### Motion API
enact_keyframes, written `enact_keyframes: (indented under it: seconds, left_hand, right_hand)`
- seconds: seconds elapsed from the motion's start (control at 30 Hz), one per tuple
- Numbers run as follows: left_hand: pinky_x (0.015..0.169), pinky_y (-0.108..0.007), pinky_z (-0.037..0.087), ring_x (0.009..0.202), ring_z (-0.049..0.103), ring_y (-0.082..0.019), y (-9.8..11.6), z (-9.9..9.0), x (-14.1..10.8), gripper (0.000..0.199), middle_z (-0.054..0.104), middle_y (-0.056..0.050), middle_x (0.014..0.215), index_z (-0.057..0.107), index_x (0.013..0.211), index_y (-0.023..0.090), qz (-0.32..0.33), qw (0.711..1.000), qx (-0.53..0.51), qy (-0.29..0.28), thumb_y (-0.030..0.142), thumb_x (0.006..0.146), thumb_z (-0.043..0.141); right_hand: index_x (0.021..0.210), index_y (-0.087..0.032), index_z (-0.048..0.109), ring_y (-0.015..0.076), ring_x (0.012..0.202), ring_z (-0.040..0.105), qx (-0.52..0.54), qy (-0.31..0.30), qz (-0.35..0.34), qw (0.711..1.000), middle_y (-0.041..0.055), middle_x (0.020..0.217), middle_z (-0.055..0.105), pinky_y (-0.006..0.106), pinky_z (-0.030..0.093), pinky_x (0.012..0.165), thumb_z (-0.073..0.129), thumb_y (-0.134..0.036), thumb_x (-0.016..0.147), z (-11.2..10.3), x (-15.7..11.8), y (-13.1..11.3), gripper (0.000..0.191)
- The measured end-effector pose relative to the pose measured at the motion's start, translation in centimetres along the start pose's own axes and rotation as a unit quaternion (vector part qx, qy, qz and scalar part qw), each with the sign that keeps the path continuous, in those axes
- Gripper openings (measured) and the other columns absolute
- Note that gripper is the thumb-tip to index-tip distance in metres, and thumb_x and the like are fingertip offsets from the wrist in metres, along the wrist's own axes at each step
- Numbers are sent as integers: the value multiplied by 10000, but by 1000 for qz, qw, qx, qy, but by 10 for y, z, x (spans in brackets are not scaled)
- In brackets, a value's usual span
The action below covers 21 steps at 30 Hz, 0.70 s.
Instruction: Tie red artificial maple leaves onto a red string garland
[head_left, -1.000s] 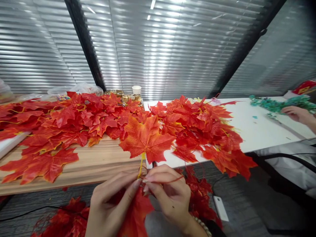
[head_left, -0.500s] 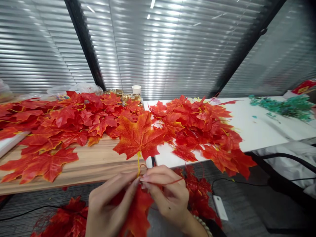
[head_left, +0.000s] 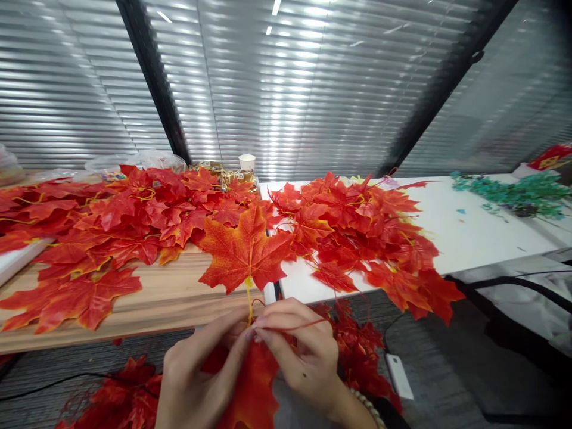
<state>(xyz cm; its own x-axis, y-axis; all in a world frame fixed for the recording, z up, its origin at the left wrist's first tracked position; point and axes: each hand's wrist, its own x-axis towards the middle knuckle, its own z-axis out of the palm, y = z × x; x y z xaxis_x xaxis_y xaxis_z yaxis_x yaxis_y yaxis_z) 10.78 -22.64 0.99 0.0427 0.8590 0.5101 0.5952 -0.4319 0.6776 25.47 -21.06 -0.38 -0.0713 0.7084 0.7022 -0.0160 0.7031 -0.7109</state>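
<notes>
Between thumb and finger, my left hand (head_left: 203, 360) pinches the yellow stem (head_left: 249, 301) of a red-orange maple leaf (head_left: 248, 247), which stands upright above my fingers. My right hand (head_left: 301, 351) is closed on a thin red string (head_left: 295, 326), its fingertips meeting those of my left hand at the stem's lower end. Another red leaf (head_left: 257, 390) hangs below and between my hands. The exact spot where stem and string meet is hidden by my fingertips.
Piles of red leaves cover the wooden table (head_left: 179, 292) and part of the white table (head_left: 465, 238). A paper cup (head_left: 246, 162) stands at the back, green foliage (head_left: 513, 192) at right. More leaves and a white power strip (head_left: 399, 376) are below the tables.
The upright leaf has shifted slightly left and down, tilting a little. The leaf hanging below has swung slightly right. My fingertips stay together at the stem.
</notes>
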Motion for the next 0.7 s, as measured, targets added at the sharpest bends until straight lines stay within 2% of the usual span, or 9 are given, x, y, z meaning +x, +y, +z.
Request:
enact_keyframes:
  seconds: [0.33, 0.57, 0.7]
  left_hand:
    - [637, -107, 535, 703, 711, -111, 0, -2, 0, 182, 757, 18, 842, 666, 964, 211, 25, 999, 10, -22, 267, 806, 596]
    - [585, -143, 551, 664, 715, -139, 0, -4, 1, 191, 758, -16, 861, 666, 970, 197, 41, 999, 11, -19, 257, 811, 579]
    - [566, -143, 552, 642, 715, -144, 0, -4, 2, 178, 760, -10, 834, 681, 941, 200, 29, 999, 10, -20, 260, 804, 586]
  right_hand:
    - [933, -93, 655, 139, 804, 619, -1, -2, -9, 1000, 84, 824, 654, 240, 534, 728, 554, 26, 793, 2, 4, -2, 210]
    - [946, -128, 650, 143, 761, 617, -14, -5, -9, 1000, 64, 804, 661, 274, 546, 708, 544, -11, 817, 3, 4, -1, 204]
    - [938, -138, 654, 151, 762, 623, -15, -5, -3, 1000, 68, 799, 662, 279, 550, 700, 543, -24, 823, 4, 6, -1, 197]
